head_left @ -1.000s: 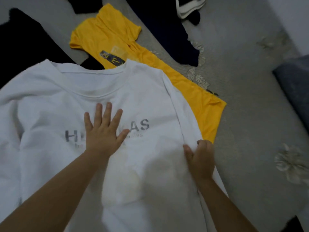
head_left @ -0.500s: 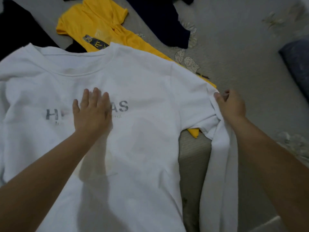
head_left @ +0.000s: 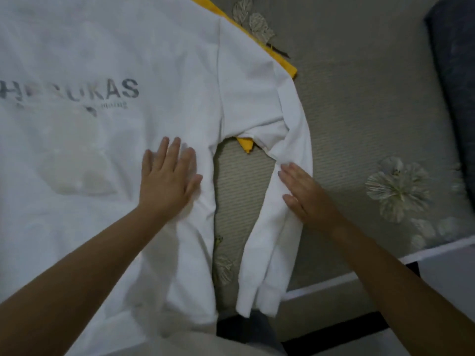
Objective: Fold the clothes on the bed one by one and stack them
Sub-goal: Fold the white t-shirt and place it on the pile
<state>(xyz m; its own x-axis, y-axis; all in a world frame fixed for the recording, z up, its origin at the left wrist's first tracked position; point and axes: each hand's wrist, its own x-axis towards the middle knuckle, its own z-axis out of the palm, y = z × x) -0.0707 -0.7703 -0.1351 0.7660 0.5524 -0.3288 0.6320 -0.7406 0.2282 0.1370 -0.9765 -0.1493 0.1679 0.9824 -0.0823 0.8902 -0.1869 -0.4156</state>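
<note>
On bed [head_left: 359, 124] | white sweatshirt [head_left: 128, 47] under left hand [head_left: 167, 183], flat | sleeve [head_left: 272, 240] under right hand [head_left: 305, 199], flat

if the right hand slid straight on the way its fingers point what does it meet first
Probably the yellow shirt corner peeking out at the armpit, after sliding up the white sleeve that the right hand lies on.

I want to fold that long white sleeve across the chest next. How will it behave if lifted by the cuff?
The sleeve will probably hang limp and sag: it already lies creased under the right hand. It looks thickish, so likely no fluttering. The sweatshirt body may drag along unless the left hand presses it flat.
</note>
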